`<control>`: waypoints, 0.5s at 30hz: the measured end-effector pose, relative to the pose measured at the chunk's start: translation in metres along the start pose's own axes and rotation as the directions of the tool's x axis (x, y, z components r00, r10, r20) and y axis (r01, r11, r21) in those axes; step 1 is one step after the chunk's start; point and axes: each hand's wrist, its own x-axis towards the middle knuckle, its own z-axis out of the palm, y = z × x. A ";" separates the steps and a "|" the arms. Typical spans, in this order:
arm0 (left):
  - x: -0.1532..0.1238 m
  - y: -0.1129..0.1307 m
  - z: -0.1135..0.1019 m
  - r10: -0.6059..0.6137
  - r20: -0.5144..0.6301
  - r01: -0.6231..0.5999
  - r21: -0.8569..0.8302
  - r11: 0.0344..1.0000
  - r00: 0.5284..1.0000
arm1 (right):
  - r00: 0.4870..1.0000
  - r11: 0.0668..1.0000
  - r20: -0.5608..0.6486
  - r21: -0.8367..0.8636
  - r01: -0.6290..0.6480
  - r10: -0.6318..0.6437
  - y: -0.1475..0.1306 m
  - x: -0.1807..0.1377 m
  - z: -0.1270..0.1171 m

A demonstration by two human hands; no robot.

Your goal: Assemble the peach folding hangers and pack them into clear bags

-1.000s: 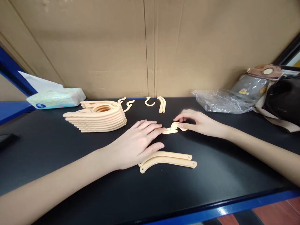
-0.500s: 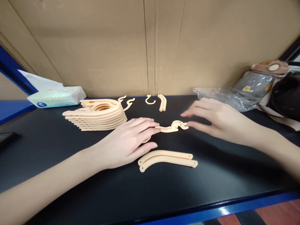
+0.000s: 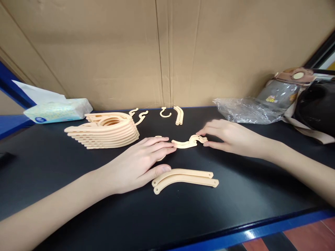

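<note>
My left hand lies low over the table with fingers stretched out, fingertips at the left end of a pair of short cream plastic hanger arms. A curved cream piece lies under this hand, mostly hidden. My right hand has its thumb and forefinger on either side of the pair's notched right end. Just below the left thumb, two longer curved hanger bars rest side by side, with a hole at each end.
A stack of cream folding hangers stands at the left, beside a tissue pack. Along the back lie a loose hook and more bars. Clear plastic wrap, a bottle and a dark bag occupy the right.
My right hand has moved left and closed its thumb and forefinger around the right end of the short hanger arms. My left hand stays nearly in place; the view has shifted slightly.
</note>
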 end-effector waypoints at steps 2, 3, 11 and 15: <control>0.000 0.000 0.000 0.008 -0.019 -0.008 -0.004 1.000 1.000 | 1.000 1.000 -0.001 0.010 0.004 -0.004 0.000 0.000 0.000; -0.001 0.000 -0.001 0.013 -0.030 -0.014 -0.003 1.000 0.999 | 1.000 1.000 -0.003 0.014 0.005 -0.005 0.000 0.000 0.000; -0.006 -0.001 -0.023 0.003 -0.096 0.006 0.090 0.996 0.995 | 0.999 1.000 -0.033 0.002 0.011 -0.011 0.000 -0.001 0.000; -0.011 -0.009 -0.029 0.006 -0.063 0.000 0.096 0.995 0.998 | 0.994 0.998 -0.088 -0.017 0.069 -0.070 -0.006 -0.001 -0.003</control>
